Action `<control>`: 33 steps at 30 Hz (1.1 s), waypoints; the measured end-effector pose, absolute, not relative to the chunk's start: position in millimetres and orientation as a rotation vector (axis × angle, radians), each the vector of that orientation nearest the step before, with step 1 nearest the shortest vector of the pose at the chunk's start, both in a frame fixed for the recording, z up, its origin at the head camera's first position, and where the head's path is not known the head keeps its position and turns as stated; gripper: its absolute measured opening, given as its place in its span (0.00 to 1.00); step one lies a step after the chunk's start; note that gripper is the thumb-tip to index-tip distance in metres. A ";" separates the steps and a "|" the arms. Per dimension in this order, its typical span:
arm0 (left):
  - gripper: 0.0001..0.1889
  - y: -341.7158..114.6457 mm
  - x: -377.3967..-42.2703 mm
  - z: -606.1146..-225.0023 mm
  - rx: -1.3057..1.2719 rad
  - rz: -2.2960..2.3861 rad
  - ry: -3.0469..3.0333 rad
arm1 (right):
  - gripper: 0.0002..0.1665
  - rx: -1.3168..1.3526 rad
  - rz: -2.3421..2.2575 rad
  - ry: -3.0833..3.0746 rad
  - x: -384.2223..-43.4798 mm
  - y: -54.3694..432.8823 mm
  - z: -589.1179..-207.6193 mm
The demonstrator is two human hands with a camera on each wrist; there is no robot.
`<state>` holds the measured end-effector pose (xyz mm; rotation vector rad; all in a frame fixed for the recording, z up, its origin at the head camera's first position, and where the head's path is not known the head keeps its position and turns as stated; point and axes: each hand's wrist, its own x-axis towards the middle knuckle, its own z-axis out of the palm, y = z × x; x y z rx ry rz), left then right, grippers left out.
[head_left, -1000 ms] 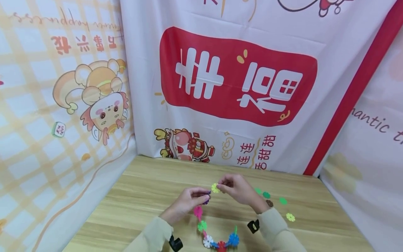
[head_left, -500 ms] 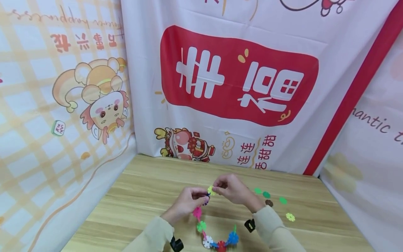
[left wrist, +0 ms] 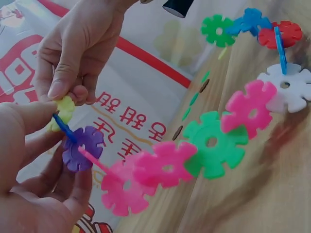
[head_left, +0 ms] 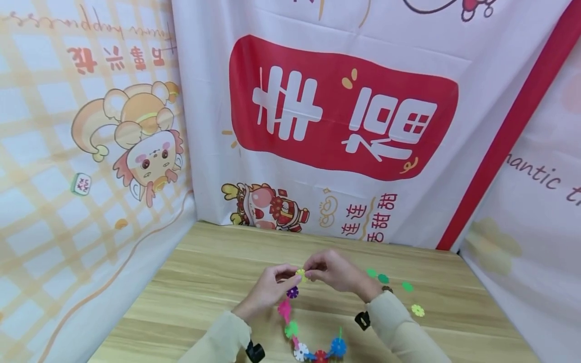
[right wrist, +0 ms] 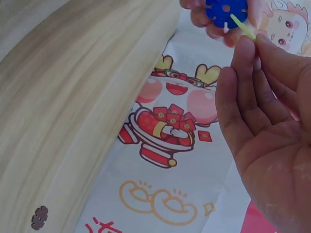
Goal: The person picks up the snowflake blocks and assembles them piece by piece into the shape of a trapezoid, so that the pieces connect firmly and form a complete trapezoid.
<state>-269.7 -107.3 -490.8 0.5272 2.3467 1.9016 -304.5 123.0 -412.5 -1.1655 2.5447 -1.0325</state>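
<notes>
My left hand [head_left: 265,291] holds the end of a chain of slotted plastic snowflake discs. In the right wrist view its fingers are around a blue disc [right wrist: 226,12]. A purple disc [left wrist: 83,148] joins the blue one, followed by pink discs [left wrist: 167,165] and a green disc [left wrist: 214,145]. My right hand [head_left: 335,272] pinches a yellow disc [left wrist: 65,106] between thumb and forefinger. The yellow disc meets the blue one at its slotted edge, crosswise; how deep it sits cannot be told. The chain curves on through a white disc [head_left: 301,352] and a red disc [head_left: 320,356].
Loose discs lie on the wooden table [head_left: 218,262] to the right: green ones [head_left: 383,278], a brown one [right wrist: 40,217] and a yellow one [head_left: 418,310]. Printed cloth walls [head_left: 209,126] rise behind and at both sides.
My right hand has moved left, bringing the yellow disc from apart to against the blue disc in my left hand. The purple disc now shows below the left fingers.
</notes>
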 end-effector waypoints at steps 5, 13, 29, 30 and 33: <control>0.13 -107.1 -271.1 -492.5 0.479 1.943 2.393 | 0.07 -1.175 -1.018 2.543 -308.7 133.6 -414.6; 0.14 -111.3 -272.7 -495.4 0.375 2.004 2.334 | 0.08 -0.963 -1.010 2.743 -343.5 209.9 -423.9; 0.16 -113.3 -277.0 -501.7 0.293 2.061 2.238 | 0.16 -0.672 -0.808 3.025 -376.4 245.3 -509.4; 0.16 -113.1 -276.7 -501.7 0.290 2.063 2.237 | 0.15 -0.680 -0.812 3.029 -378.0 243.0 -511.5; 0.16 -112.5 -275.6 -501.1 0.286 2.065 2.236 | 0.12 -0.708 -0.806 3.038 -383.2 237.6 -516.6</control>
